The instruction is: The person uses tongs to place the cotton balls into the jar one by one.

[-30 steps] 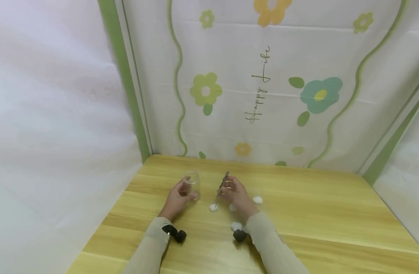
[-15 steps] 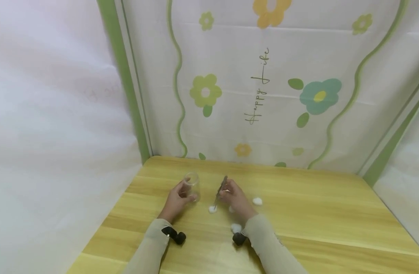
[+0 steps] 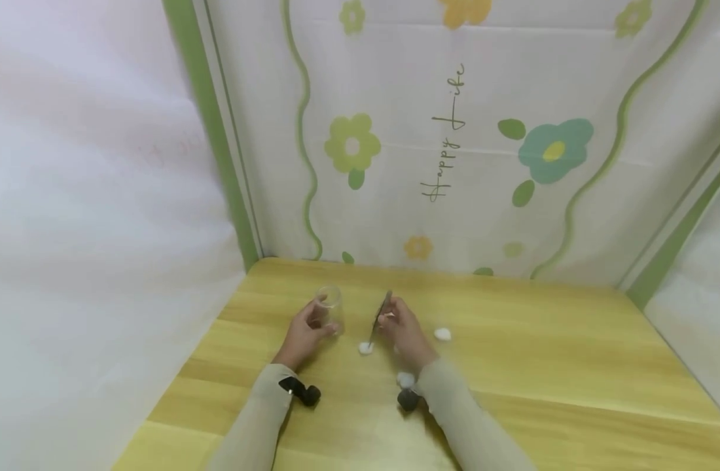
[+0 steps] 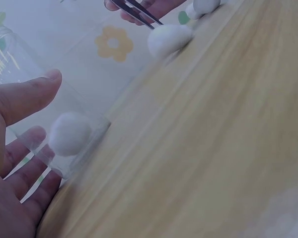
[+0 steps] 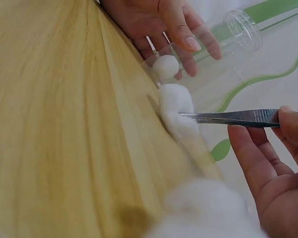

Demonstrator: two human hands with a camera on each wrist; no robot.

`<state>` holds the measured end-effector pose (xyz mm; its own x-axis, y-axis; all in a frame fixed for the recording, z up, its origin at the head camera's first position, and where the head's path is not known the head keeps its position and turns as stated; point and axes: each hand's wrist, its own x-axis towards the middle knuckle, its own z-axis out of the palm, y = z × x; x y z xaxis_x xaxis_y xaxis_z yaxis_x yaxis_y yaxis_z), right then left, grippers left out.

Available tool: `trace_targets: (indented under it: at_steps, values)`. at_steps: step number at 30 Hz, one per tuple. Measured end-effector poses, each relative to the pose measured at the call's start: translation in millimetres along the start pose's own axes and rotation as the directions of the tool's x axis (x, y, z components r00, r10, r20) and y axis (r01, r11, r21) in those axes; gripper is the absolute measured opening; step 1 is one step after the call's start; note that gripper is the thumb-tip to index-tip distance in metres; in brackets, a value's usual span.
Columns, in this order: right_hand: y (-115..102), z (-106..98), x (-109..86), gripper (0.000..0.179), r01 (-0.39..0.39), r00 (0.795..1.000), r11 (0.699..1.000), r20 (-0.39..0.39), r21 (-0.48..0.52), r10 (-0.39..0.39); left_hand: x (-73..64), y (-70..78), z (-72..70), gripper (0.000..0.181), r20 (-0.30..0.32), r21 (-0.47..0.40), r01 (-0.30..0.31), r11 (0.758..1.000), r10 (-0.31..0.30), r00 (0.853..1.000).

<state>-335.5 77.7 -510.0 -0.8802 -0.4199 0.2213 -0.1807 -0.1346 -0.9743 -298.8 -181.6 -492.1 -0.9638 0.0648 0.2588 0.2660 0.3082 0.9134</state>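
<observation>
Yellow wood formed the table [image 3: 537,366] across the lower frame. At lower centre, the left hand [image 3: 301,337] and right hand [image 3: 410,337] sat apart, gripping a clear jar [image 3: 333,313] and pinching tweezers [image 5: 241,117] respectively; the tweezers touched a white cotton ball [image 5: 176,106]. Picking it up seemed the step, likely calling next for a firm squeeze.

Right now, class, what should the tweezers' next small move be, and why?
Probably raise the cotton ball with the tweezers towards the mouth of the jar: the tips touch the ball, which sits low near the jar's base, and the left hand holds the uncapped jar upright, with another ball inside.
</observation>
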Motion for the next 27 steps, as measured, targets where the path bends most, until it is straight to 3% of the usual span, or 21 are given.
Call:
trace_targets:
  at_steps: [8,17,27]
  values:
    - [-4.6,-3.0,2.5,0.025,-0.021,0.999,1.0,-0.042,-0.007,0.02,12.5,-29.4,1.0,0.075,-0.02,-0.007,0.049,0.999,-0.049,0.999]
    - [-3.4,-4.4,3.3,0.029,-0.012,0.996,0.999,-0.083,0.03,0.014,8.4,-31.4,2.2,0.073,-0.063,-0.027,0.009,1.0,-0.011,0.998]
    - [-9.3,-11.5,9.7,0.031,-0.015,0.998,0.999,-0.067,0.033,0.017,10.2,-35.9,4.2,0.076,-0.048,-0.025,-0.003,1.0,0.002,0.999]
